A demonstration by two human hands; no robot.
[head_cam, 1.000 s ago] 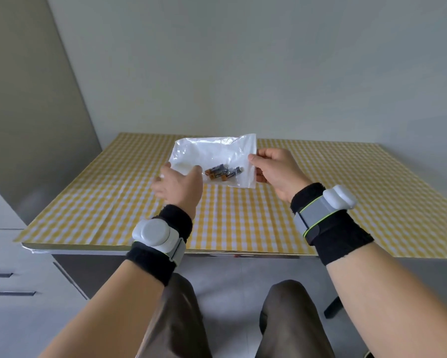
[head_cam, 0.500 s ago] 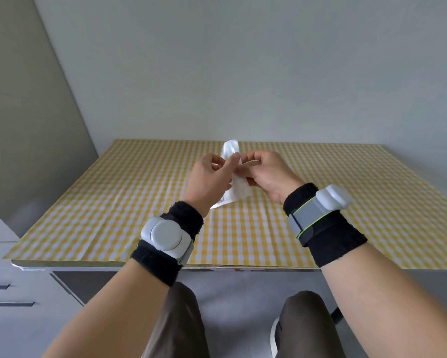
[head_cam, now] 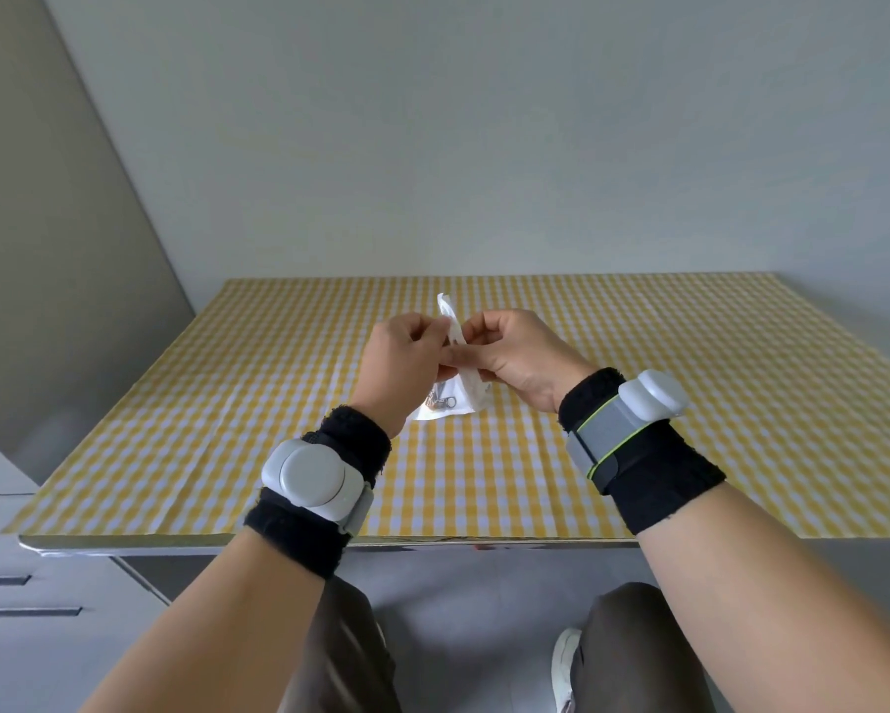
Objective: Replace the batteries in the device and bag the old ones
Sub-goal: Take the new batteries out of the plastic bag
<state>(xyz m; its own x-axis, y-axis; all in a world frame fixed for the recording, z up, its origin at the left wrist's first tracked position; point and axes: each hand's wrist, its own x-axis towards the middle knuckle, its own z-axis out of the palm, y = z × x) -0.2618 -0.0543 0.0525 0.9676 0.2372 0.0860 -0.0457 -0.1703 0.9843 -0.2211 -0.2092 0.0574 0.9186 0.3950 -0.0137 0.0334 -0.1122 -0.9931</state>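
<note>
A clear plastic bag (head_cam: 466, 391) hangs edge-on between my two hands above the middle of the yellow checked table (head_cam: 690, 403). Old batteries (head_cam: 443, 402) show through the bag's lower part. My left hand (head_cam: 407, 362) pinches the bag's upper edge from the left. My right hand (head_cam: 515, 355) pinches the same edge from the right, fingertips almost touching the left hand's. A narrow strip of the bag sticks up above the fingers. No device is in view.
A grey wall stands behind the table. White drawers (head_cam: 26, 599) sit at the lower left beside the table's near edge. My knees and one white shoe (head_cam: 566, 666) are below the table edge.
One second ago the bag was held flat and wide between my spread hands. My hands have come together and the bag now hangs edge-on, pinched at its top.
</note>
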